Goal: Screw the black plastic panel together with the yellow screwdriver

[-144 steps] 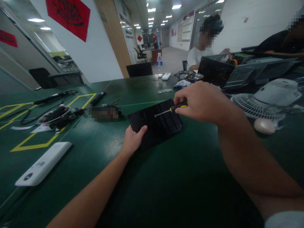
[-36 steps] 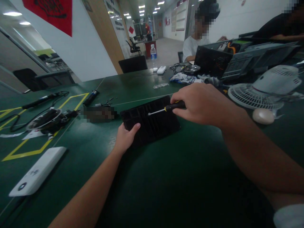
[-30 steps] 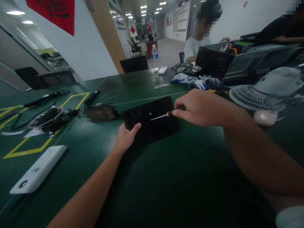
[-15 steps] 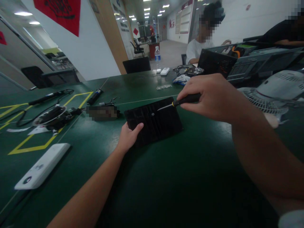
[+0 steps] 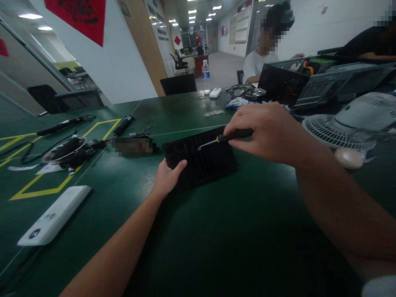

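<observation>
A flat black rectangular panel (image 5: 213,163) with ribs and shallow recesses lies tilted in front of me. My left hand (image 5: 168,175) grips its left end, thumb on top and the other fingers out of sight beneath. In my right hand (image 5: 262,130) is a screwdriver (image 5: 236,134) with a black handle and a yellow collar, pinched by the handle. Its thin metal shaft slants down to the left, and the tip is over a small round metal spot near the panel's upper middle. Whether tip and metal touch I cannot tell.
On the green table (image 5: 198,239), a white power strip (image 5: 55,216) lies at left, behind it a black device with cables (image 5: 71,152). A white fan (image 5: 346,117) rests at right. A water bottle (image 5: 206,74) stands far back; a person (image 5: 256,64) sits beyond computer parts.
My right hand has moved left and slightly down, bringing the screwdriver tip to the metal spot on the panel. My left hand and the panel stay in place.
</observation>
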`<state>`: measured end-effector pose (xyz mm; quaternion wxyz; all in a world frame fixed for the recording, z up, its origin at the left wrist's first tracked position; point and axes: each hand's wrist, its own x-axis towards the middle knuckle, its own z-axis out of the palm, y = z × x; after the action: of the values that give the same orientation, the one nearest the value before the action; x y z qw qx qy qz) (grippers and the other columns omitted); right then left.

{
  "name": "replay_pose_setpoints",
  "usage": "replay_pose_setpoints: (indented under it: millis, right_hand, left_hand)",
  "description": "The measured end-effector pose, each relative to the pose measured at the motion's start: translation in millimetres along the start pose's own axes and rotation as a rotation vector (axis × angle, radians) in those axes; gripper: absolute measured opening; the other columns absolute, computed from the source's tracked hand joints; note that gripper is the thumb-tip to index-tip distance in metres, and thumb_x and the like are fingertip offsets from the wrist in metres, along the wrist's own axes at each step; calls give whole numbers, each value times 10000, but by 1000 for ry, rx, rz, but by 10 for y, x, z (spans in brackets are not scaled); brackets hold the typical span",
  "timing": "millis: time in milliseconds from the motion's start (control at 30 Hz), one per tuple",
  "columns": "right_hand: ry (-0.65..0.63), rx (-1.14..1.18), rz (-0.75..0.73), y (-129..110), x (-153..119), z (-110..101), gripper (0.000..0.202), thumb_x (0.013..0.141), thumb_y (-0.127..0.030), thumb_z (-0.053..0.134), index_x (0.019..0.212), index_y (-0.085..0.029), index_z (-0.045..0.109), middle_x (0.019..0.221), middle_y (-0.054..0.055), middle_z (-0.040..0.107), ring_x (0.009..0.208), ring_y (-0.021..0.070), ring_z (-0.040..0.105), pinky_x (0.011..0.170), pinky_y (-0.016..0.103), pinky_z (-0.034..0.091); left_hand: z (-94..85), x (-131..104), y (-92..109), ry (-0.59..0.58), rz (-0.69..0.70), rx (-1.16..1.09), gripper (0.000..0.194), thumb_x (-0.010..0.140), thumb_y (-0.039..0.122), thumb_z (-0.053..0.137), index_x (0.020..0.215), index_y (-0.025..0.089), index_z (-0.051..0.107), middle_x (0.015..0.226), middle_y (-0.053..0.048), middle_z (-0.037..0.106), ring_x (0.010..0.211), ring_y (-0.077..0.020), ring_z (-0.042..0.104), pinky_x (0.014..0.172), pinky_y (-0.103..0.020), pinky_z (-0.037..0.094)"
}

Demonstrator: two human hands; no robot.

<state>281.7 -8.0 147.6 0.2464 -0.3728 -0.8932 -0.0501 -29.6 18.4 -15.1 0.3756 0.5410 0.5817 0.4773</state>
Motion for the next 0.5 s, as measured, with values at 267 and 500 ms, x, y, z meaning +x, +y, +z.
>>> replay_pose_setpoints:
  millis: [267, 500]
  right_hand:
    - [3, -12, 62, -16, -2, 6, 193, 899, -288, 656, 980, -268, 831, 984, 71, 805, 919, 298, 731, 869, 444, 511]
    - [42, -20, 64, -25, 2, 8, 169, 876, -272, 688, 932, -193, 827, 908, 80, 808, 847, 260, 732, 807, 393, 472]
  left_hand:
    - [15, -9, 24, -3, 7, -17, 539, 720, 504, 878, 1112, 166, 727, 1108, -140, 808, 1056, -367, 772, 982, -552, 608]
    - [11, -29, 54, 9, 6, 4, 558, 723, 522, 876, 1113, 156, 717, 1097, -145, 809, 1033, -368, 775, 974, -561, 608]
